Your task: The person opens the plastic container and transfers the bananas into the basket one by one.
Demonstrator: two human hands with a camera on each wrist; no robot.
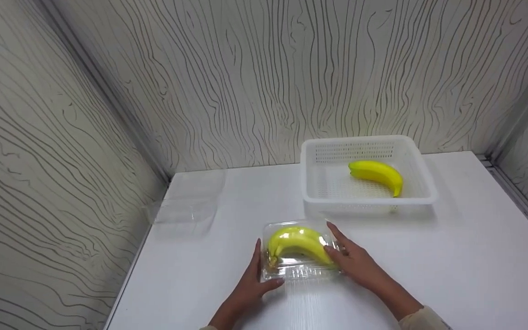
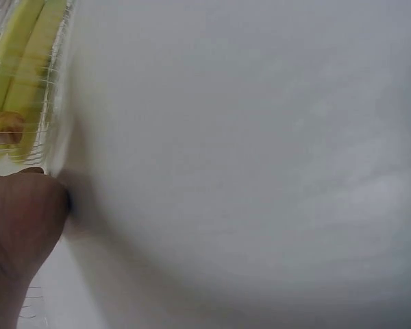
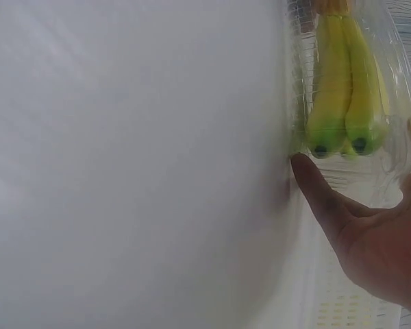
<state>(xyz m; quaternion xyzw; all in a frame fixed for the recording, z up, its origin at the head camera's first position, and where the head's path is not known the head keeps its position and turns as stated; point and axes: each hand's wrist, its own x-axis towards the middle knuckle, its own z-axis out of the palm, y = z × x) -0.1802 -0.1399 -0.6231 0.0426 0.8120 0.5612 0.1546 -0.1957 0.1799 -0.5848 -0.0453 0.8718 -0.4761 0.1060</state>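
Note:
A clear plastic clamshell box (image 1: 301, 271) with its lid down encloses a bunch of yellow bananas (image 1: 297, 236), close over the white table at the front middle. My left hand (image 1: 252, 279) holds the box's left side, fingers along that side and thumb at the front corner. At the opposite end, my right hand (image 1: 358, 263) grips the right side between thumb and fingers. In the right wrist view, the green-tipped ends of the bananas (image 3: 346, 89) show through the plastic near the right thumb. The left wrist view catches the brown stem of the bunch (image 2: 7, 128).
Behind the box, a white perforated basket (image 1: 369, 200) contains a single yellow banana (image 1: 378, 174). Some clear plastic containers (image 1: 184, 213) stand at the table's back left, one at its left edge. Wood-grain panels (image 1: 245, 82) rise behind and beside the white table (image 1: 190, 279).

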